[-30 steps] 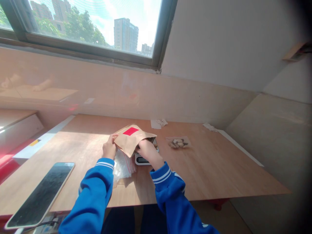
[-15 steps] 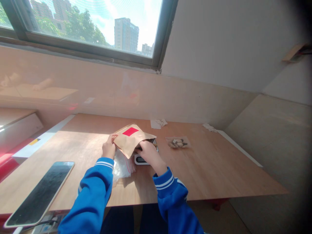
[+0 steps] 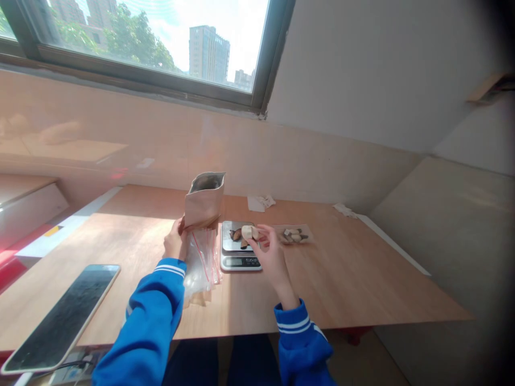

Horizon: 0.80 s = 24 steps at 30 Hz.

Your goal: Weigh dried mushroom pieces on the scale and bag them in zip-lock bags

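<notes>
My left hand (image 3: 175,241) is shut on a kraft paper pouch (image 3: 204,202), which stands upright with its silver-lined mouth open at the top. Clear zip bags with red seal lines (image 3: 201,262) hang or lie just below that hand. I cannot tell whether it grips them. My right hand (image 3: 273,258) pinches a pale chunk (image 3: 249,232) between its fingertips, just above a digital kitchen scale (image 3: 237,246). Dark brown and pale pieces (image 3: 237,234) lie on the scale's steel platform.
A clear packet of similar pieces (image 3: 293,235) lies right of the scale on the wooden table (image 3: 333,273). A smartphone (image 3: 60,316) lies at the near left. Crumpled white paper scraps (image 3: 260,202) sit near the wall, below a window.
The pouch has moved off the scale and now stands upright, its red label out of sight. My right hand has left the pouch and holds a pale chunk, and the scale's platform now shows.
</notes>
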Each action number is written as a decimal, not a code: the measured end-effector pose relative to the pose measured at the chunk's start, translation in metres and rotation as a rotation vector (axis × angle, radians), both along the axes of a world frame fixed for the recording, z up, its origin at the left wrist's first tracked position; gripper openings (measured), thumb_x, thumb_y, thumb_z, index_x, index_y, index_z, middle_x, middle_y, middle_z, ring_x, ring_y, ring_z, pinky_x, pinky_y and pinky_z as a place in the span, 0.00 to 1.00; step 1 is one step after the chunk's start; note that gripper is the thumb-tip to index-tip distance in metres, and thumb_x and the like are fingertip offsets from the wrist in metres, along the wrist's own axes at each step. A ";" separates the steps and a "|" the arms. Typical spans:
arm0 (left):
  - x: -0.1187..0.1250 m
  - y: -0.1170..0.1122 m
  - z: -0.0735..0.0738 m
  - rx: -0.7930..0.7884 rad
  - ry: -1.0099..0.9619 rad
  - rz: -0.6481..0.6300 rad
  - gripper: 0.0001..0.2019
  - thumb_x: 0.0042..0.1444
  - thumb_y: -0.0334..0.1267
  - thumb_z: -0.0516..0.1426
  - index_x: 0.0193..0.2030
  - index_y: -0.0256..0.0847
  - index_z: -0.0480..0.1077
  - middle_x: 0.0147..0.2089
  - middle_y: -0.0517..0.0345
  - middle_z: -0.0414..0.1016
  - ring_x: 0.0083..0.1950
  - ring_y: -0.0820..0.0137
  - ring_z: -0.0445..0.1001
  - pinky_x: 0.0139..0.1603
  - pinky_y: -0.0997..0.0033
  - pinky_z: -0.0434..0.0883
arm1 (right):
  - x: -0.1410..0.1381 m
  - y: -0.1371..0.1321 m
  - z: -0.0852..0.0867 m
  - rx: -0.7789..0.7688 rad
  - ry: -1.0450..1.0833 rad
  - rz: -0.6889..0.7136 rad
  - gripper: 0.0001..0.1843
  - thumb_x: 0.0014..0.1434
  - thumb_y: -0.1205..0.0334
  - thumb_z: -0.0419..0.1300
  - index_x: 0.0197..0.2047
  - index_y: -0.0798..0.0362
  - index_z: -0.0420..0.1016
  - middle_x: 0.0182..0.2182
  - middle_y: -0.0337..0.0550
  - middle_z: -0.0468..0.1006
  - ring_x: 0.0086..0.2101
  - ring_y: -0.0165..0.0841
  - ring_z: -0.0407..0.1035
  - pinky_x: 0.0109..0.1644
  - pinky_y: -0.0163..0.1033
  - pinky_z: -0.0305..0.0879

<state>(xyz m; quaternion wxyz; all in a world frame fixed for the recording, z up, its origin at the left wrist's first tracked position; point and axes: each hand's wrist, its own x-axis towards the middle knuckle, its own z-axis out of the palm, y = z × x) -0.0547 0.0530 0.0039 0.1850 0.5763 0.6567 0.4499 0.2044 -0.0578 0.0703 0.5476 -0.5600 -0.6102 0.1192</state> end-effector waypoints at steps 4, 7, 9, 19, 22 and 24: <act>0.001 0.000 0.003 -0.014 -0.025 0.044 0.20 0.59 0.51 0.54 0.56 0.50 0.68 0.48 0.53 0.78 0.48 0.58 0.75 0.46 0.62 0.69 | -0.004 0.009 -0.023 -0.099 -0.187 0.078 0.12 0.56 0.59 0.63 0.44 0.51 0.73 0.39 0.44 0.78 0.41 0.37 0.69 0.47 0.43 0.67; 0.001 -0.001 0.004 -0.033 -0.029 0.047 0.20 0.58 0.52 0.55 0.56 0.50 0.68 0.47 0.53 0.78 0.49 0.57 0.75 0.47 0.61 0.69 | -0.011 0.018 -0.031 -0.103 -0.323 0.102 0.11 0.57 0.64 0.61 0.45 0.51 0.74 0.41 0.44 0.78 0.44 0.39 0.67 0.49 0.45 0.65; 0.000 -0.002 0.004 -0.034 -0.030 0.040 0.21 0.58 0.52 0.54 0.56 0.50 0.67 0.48 0.53 0.78 0.49 0.57 0.75 0.48 0.61 0.69 | -0.014 0.024 -0.034 -0.094 -0.399 0.076 0.14 0.58 0.67 0.60 0.48 0.50 0.74 0.45 0.46 0.76 0.46 0.40 0.66 0.51 0.47 0.63; 0.000 -0.002 0.006 -0.037 -0.023 0.036 0.16 0.60 0.45 0.54 0.54 0.51 0.68 0.48 0.56 0.78 0.49 0.62 0.75 0.49 0.65 0.69 | -0.015 0.022 0.000 0.071 -0.237 0.049 0.19 0.63 0.65 0.52 0.56 0.48 0.71 0.52 0.48 0.71 0.53 0.39 0.63 0.59 0.48 0.59; 0.000 -0.004 0.007 -0.020 -0.005 0.019 0.15 0.59 0.40 0.55 0.53 0.48 0.69 0.47 0.56 0.79 0.49 0.63 0.76 0.48 0.66 0.69 | -0.019 0.019 0.036 0.180 -0.117 0.175 0.19 0.65 0.66 0.47 0.54 0.47 0.71 0.51 0.44 0.74 0.54 0.35 0.65 0.60 0.44 0.60; 0.001 -0.005 0.007 0.007 0.018 0.005 0.14 0.59 0.37 0.55 0.52 0.47 0.70 0.48 0.56 0.79 0.49 0.63 0.76 0.48 0.67 0.69 | -0.021 0.022 0.057 0.191 -0.124 0.278 0.18 0.65 0.67 0.47 0.51 0.47 0.73 0.50 0.42 0.75 0.53 0.33 0.66 0.60 0.43 0.60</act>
